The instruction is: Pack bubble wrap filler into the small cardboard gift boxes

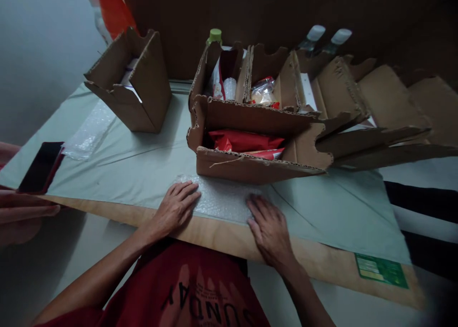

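Observation:
A flat piece of bubble wrap (223,200) lies on the table cover in front of me, close to the front edge. My left hand (179,204) rests on its left end, fingers stretched out. On its right end lies my right hand (267,224), with the fingers spread and pointing up and left. Neither hand grips anything. Just beyond the bubble wrap stands a cardboard box (257,167) with red packets (246,141) inside.
Behind are more cardboard boxes (339,88) holding packets, and bottles with white caps (316,32). A separate cardboard box (146,98) stands left, beside another bubble wrap sheet (89,131) and a dark phone (41,167). Another person's hand (28,212) shows at the left edge.

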Tool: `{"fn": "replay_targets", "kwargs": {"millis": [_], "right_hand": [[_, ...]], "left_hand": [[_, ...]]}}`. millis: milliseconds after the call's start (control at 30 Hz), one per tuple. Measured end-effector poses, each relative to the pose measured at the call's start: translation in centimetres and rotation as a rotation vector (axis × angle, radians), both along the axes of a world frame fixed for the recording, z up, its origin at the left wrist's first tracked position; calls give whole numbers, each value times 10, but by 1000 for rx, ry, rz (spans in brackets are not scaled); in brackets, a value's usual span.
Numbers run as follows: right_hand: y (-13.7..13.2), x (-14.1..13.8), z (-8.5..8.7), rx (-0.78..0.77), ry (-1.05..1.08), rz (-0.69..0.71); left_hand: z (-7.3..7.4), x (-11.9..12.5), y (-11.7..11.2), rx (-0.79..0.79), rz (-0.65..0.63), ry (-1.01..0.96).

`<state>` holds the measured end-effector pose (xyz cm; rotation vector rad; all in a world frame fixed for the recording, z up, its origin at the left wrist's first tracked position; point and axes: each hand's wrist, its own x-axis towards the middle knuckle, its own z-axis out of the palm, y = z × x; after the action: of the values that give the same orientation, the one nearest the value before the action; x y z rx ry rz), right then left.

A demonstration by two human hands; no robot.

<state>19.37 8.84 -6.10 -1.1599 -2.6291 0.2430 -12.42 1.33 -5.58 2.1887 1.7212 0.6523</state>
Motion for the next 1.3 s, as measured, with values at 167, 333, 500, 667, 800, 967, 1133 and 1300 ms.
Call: {"fn": "replay_targets", "kwargs": {"millis": [167, 333, 500, 667, 800, 967, 1133, 1300], "right_hand": [[6, 26, 14, 85, 61, -206], [23, -19, 18, 57, 6, -326], [22, -40, 16, -65, 193, -343], [-3, -28, 38, -385, 519, -463], [-38, -36, 52, -687, 547, -362], [-73, -90, 42, -856, 483, -109], [-71, -124, 40, -1014, 525, -36], [-61, -118, 46, -1297, 656, -136]], "left_hand": [[12, -10, -5, 78, 126, 13], [22, -23, 6, -38, 499, 207], [23, -14, 18, -110, 522, 43], [29, -19, 3, -216, 539, -380], [43, -48, 12, -209, 509, -283], [68, -67, 80, -243, 267, 231], [71, -67, 108, -122, 143, 307], [61, -74, -6, -32, -42, -143]]}}
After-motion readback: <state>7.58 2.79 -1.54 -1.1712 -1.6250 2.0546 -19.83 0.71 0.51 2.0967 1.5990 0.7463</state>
